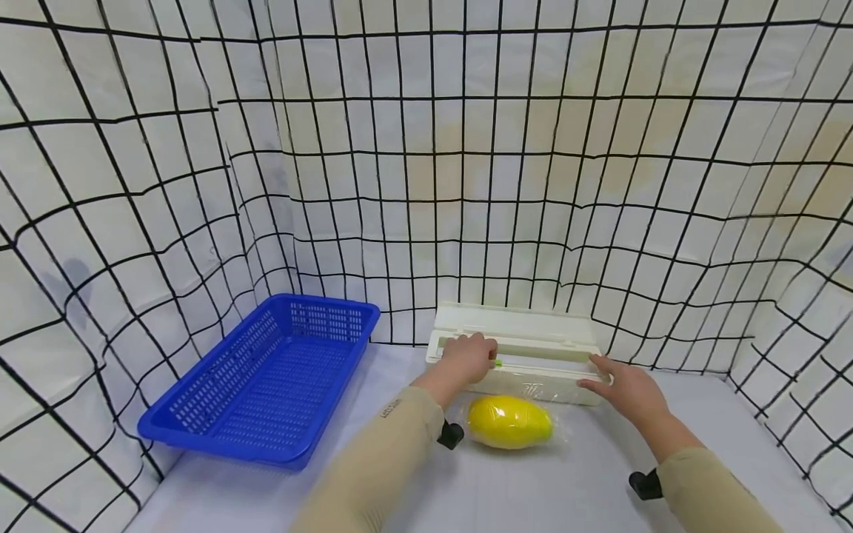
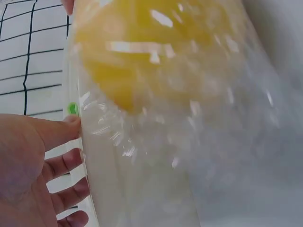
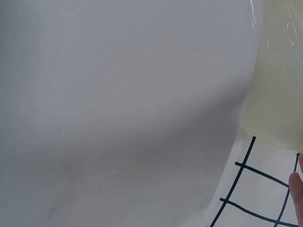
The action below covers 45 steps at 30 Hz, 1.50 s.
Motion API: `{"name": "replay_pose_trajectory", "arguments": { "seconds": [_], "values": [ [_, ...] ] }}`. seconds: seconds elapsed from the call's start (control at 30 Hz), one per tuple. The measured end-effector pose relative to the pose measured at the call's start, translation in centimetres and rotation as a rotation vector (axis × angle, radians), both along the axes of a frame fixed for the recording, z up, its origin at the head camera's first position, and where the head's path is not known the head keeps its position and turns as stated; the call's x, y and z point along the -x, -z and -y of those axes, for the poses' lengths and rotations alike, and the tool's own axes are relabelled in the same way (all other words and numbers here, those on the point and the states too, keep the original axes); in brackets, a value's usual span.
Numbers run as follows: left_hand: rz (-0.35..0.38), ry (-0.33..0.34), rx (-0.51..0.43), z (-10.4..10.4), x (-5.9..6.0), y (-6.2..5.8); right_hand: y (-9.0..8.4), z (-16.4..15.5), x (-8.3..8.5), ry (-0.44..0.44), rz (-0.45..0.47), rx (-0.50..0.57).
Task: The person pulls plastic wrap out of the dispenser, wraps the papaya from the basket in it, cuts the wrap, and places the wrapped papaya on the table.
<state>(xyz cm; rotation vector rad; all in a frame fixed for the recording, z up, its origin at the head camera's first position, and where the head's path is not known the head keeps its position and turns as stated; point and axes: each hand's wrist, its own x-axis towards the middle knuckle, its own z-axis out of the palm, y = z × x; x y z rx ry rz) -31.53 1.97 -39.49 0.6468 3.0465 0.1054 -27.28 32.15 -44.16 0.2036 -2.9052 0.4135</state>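
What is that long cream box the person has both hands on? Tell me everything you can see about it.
The cream box is a long, low plastic case lying lengthwise by the back wall of the white table. Its lid stands open, showing a slot along the top with a small green slider. The left hand rests on its left end at the slider; the right hand touches its right end. Clear film runs from its front over a yellow fruit lying just before it.
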Motion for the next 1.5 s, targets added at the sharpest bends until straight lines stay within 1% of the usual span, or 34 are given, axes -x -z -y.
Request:
{"name": "replay_pose_trajectory", "arguments": {
  "seconds": [0.1,0.23,0.3,0.43,0.63,0.73,0.87,0.97,1.07,1.13,1.17,1.23,1.3,1.4,1.43,1.5],
  "values": [
    [-0.002,-0.015,0.008,1.6,0.3,0.2,-0.4,0.1,-0.1,0.002,0.027,0.000],
    [-0.001,-0.036,-0.014,3.2,0.5,0.6,-0.6,0.2,-0.2,-0.002,0.034,-0.012],
    [0.005,-0.046,-0.032,3.9,0.4,0.6,-0.5,0.1,-0.2,-0.006,0.034,-0.021],
    [0.002,-0.071,-0.034,5.0,0.2,0.4,-0.3,0.1,0.0,-0.012,0.018,-0.026],
    [-0.055,-0.066,-0.026,6.5,0.1,0.6,0.1,0.1,0.2,-0.031,-0.001,-0.016],
    [-0.080,-0.096,-0.015,7.9,0.3,0.8,0.0,0.0,0.1,-0.032,-0.002,-0.011],
    [-0.082,-0.140,-0.036,9.8,0.5,0.9,-0.3,-0.2,0.0,-0.026,0.003,-0.015],
    [-0.057,-0.151,-0.077,10.4,0.5,1.0,-0.3,-0.2,0.2,-0.029,0.006,-0.021],
    [-0.045,-0.167,-0.106,10.5,0.5,0.9,0.0,-0.2,0.3,-0.031,-0.001,-0.019],
    [-0.052,-0.181,-0.136,10.6,0.5,1.0,0.0,-0.2,0.2,-0.030,-0.004,-0.011],
    [-0.070,-0.183,-0.146,10.6,0.5,1.1,0.0,-0.3,0.2,-0.031,-0.005,-0.008],
    [-0.116,-0.162,-0.167,10.4,0.3,1.6,0.0,-0.4,0.1,-0.036,-0.009,-0.005],
    [-0.172,-0.114,-0.168,10.1,0.1,2.2,0.1,-0.4,0.1,-0.039,-0.010,-0.005],
    [-0.258,-0.022,-0.147,9.5,-0.2,2.9,0.2,-0.3,0.1,-0.047,-0.014,-0.003],
    [-0.282,-0.002,-0.134,9.3,-0.2,3.0,0.2,-0.3,0.1,-0.048,-0.013,0.001],
    [-0.316,0.018,-0.127,9.1,-0.3,3.4,0.3,-0.2,0.0,-0.054,-0.012,0.009]
  ]
}}
